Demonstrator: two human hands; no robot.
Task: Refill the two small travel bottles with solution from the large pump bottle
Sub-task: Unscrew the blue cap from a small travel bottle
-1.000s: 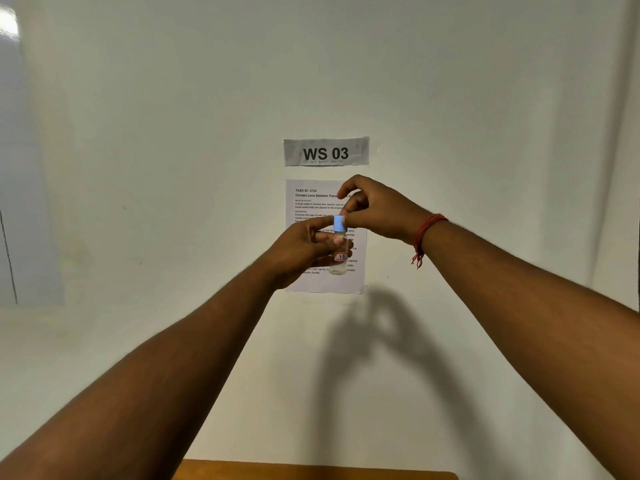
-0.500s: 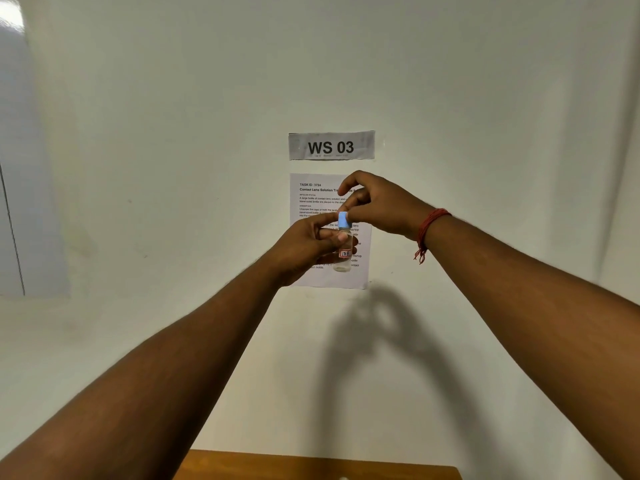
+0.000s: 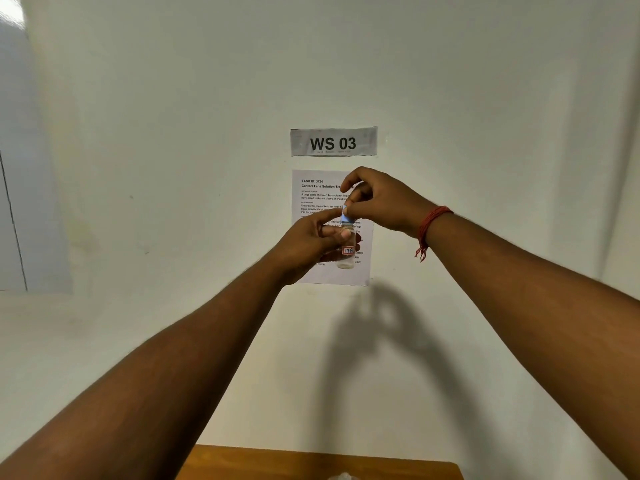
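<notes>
Head view: your left hand (image 3: 311, 242) is wrapped around the body of the bottle (image 3: 347, 249), held upright in front of the sheet (image 3: 313, 199) under the WS 03 sign (image 3: 333, 142). Your right hand (image 3: 384, 202) pinches the blue cap (image 3: 347, 215) at thumb and fingertips. The bottle looks light, clear, rigid and probably slick; grip the body and turn only the cap. Compared with a second ago, the cap sits slightly higher and tilted, and appears looser.

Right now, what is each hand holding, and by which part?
The left hand holds the small clear bottle by its body, upright. The right hand pinches the bottle's blue cap at the top.
</notes>
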